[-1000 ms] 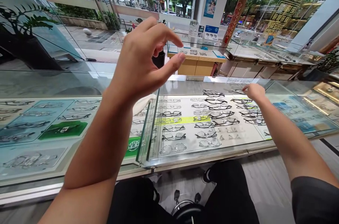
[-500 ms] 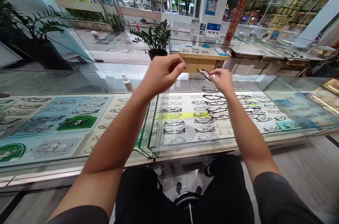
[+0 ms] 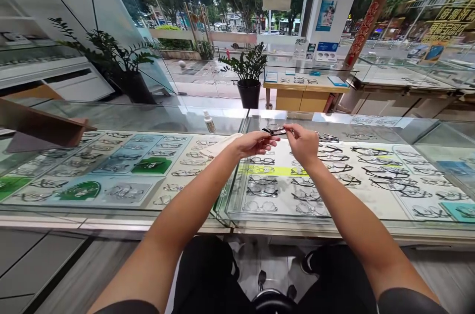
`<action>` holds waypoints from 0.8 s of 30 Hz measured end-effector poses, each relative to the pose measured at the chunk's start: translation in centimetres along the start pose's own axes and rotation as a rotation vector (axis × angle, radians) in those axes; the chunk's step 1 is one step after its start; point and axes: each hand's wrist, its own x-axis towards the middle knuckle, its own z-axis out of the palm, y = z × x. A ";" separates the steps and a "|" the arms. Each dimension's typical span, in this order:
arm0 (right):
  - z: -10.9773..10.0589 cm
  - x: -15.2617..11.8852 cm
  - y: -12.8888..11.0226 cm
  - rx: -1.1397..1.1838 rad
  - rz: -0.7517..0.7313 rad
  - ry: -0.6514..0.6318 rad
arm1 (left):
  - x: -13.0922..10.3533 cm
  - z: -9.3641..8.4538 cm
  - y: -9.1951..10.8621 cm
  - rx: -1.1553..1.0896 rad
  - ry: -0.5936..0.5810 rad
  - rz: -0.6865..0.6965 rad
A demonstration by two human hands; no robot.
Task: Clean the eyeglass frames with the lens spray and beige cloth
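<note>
Pinched in my right hand (image 3: 303, 145) is a dark-framed pair of eyeglasses (image 3: 276, 132), held above the glass display case (image 3: 228, 217) by its right end. My left hand (image 3: 258, 143) is just left of it, palm turned partly up, fingers loosely bent and apart. Its thumb is close to the left end of the eyeglasses; whether they touch I cannot tell. A white cloth or paper sheet (image 3: 224, 145) lies by my left wrist, partly hidden behind it. Under the glass, several rows of eyeglasses (image 3: 262, 190) are laid out.
A white spray bottle (image 3: 209, 122) stands on the glass to the left. Farther left is a brown stand or mirror (image 3: 44, 123). Beyond the case are a potted plant (image 3: 248, 91) and a wooden cabinet (image 3: 306, 98). A stool base (image 3: 272, 299) shows between my legs.
My right hand has brought the eyeglasses down and left, towards the other hand. My left hand has lowered and uncurled beside them. The view has swung left.
</note>
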 end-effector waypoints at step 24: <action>0.3 0.0 0.0 0.378 0.137 0.048 | 0.1 0.1 -0.2 0.069 0.031 0.283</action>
